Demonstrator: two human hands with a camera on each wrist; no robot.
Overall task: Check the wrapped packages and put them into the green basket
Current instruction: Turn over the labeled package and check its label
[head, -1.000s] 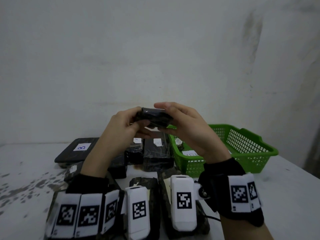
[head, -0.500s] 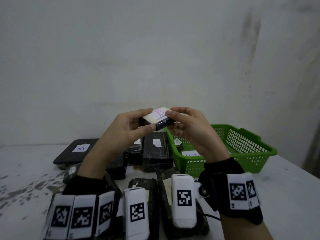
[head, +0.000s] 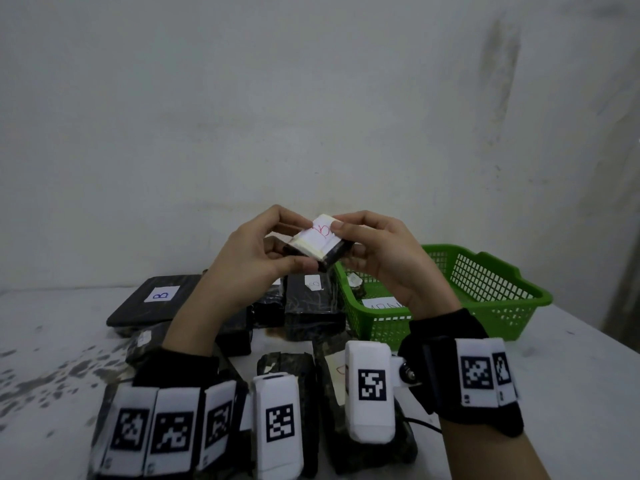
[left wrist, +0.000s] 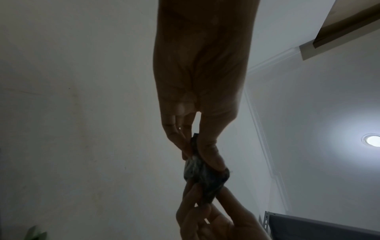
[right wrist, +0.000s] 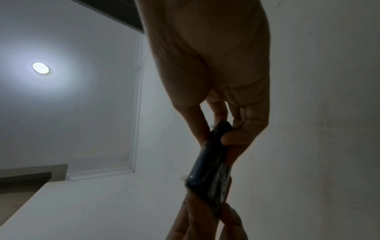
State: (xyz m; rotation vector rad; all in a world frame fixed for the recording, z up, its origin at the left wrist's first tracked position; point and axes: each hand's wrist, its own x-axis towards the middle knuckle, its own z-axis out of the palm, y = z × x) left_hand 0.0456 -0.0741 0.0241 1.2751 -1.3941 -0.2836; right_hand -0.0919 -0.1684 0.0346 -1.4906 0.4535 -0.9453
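A small black wrapped package [head: 320, 242] with a white label marked in red is held up in the air in front of me, label side up and tilted toward me. My left hand [head: 273, 247] pinches its left end between thumb and fingers, and my right hand [head: 356, 244] pinches its right end. Both wrist views show the dark package [left wrist: 203, 177] [right wrist: 207, 172] squeezed between the two hands. The green basket [head: 485, 299] stands on the table just right of the hands, with a labelled package [head: 382, 304] lying in it.
Several black wrapped packages lie on the white table [head: 571, 393], among them a flat one labelled B [head: 156, 299] at the left and an upright one [head: 311, 306] beside the basket. More lie under my wrists. A white wall stands close behind.
The package has been turned over in both hands: a second ago its dark side faced me, now its white label with red writing shows. The hands stayed in about the same place.
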